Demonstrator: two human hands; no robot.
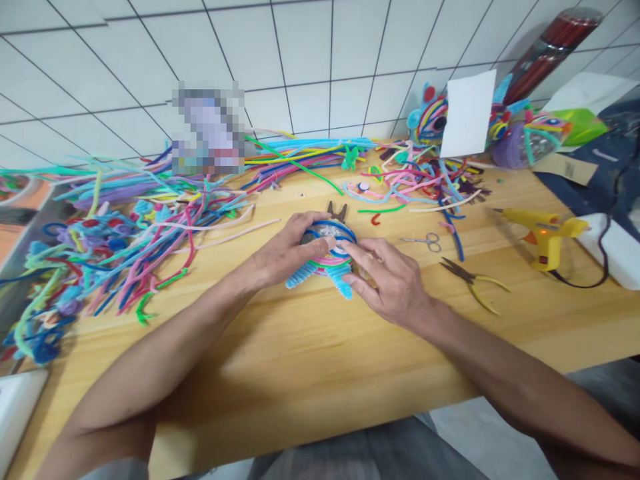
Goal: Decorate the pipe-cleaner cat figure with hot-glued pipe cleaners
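Between my hands is a round pipe-cleaner craft piece (327, 268), clear in the middle, ringed with blue, pink and green stems, with two light-blue fuzzy fins toward me. My left hand (295, 250) grips its left side, thumb across the top. My right hand (387, 277) is at its right side, index fingertip pressed on the top near my left thumb and the thumb by the right fin. Whether the right fingers pinch some small part cannot be made out. Just behind the piece, dark plier jaws (337, 211) stick out, their handles hidden.
Loose pipe cleaners (170, 227) spread over the left and back of the table. To the right lie small scissors (425, 241), yellow-handled pliers (473, 283) and a yellow glue gun (543, 233) with its cord. A finished-looking colourful craft fish (433, 123) stands behind a white card (467, 113).
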